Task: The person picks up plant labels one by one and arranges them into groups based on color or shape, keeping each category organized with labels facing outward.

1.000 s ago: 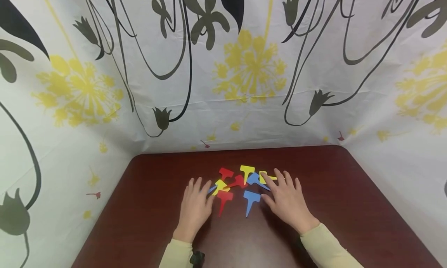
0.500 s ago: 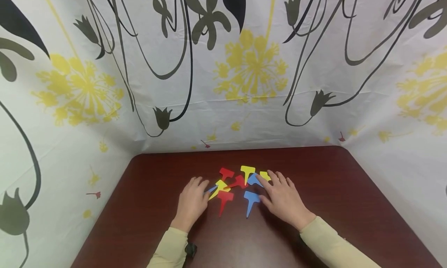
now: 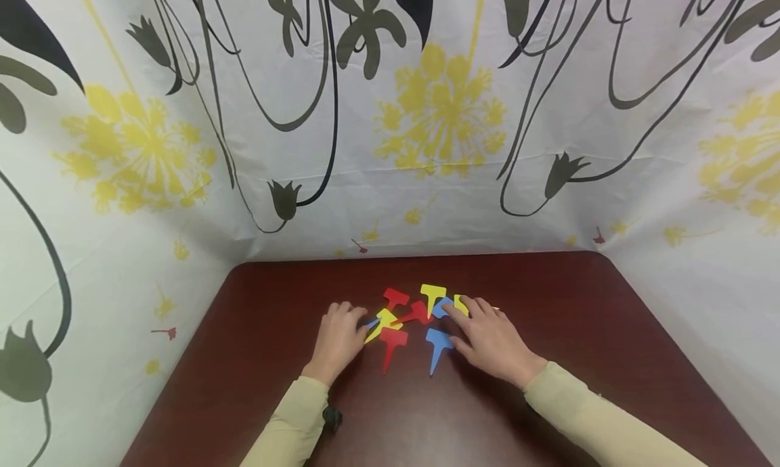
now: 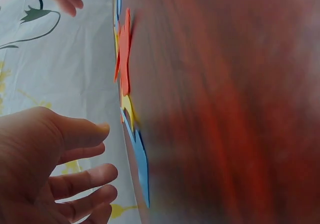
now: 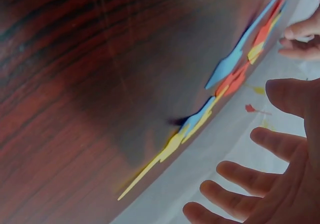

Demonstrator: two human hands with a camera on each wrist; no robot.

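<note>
Several T-shaped plastic plant labels lie in a loose cluster at mid-table. At its left are a red plant label (image 3: 393,338), a yellow plant label (image 3: 387,317) and a blue plant label (image 4: 142,166). My left hand (image 3: 336,340) hovers beside these, fingers loosely bent and holding nothing. On the other side, my right hand (image 3: 495,340) hangs over the cluster with fingers spread. Its fingers overlap a blue label (image 3: 441,308) and a yellow label (image 5: 171,147) in the head view. Near its thumb lies another blue label (image 3: 438,345). The right wrist view shows a gap between fingers and labels.
The dark reddish-brown table (image 3: 390,413) has rounded far corners. Around it hangs white cloth (image 3: 365,203) with yellow, grey and black plant prints, close behind the far edge and along both sides. Farther back in the cluster lie a red label (image 3: 396,297) and a yellow label (image 3: 433,294).
My left hand has drawn slightly left, its fingers more bent. My right hand has shifted a little left, its fingers closer together. The labels stay in place.
</note>
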